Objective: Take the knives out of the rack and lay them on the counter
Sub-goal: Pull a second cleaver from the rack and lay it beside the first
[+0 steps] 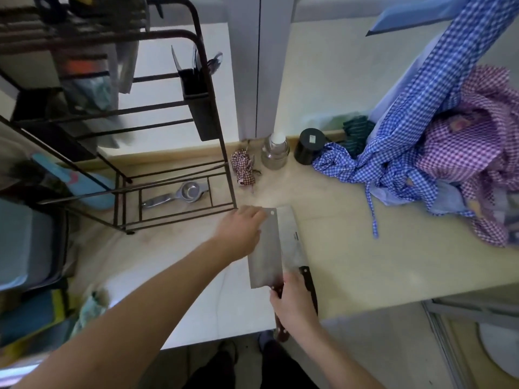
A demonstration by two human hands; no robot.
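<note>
Right hand [295, 303] gripped the brown handle of a cleaver [264, 251]; left hand [238, 233] lay fingers-flat on its blade's far end. A second cleaver [293, 240] lay just beside, near the counter [351, 248] front edge. Open counter to the right, up to the checked cloths [421, 153]. The rack [120, 136] stood left; its bottom tray held a metal squeezer [179, 193], its black caddy [200, 108] utensils.

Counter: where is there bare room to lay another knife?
Bare counter lies right of the two cleavers, between them and the checked cloths; more lies left of the left hand, in front of the rack. It is crowded along the back wall: a metal jar, a black container and a small cloth bundle.
</note>
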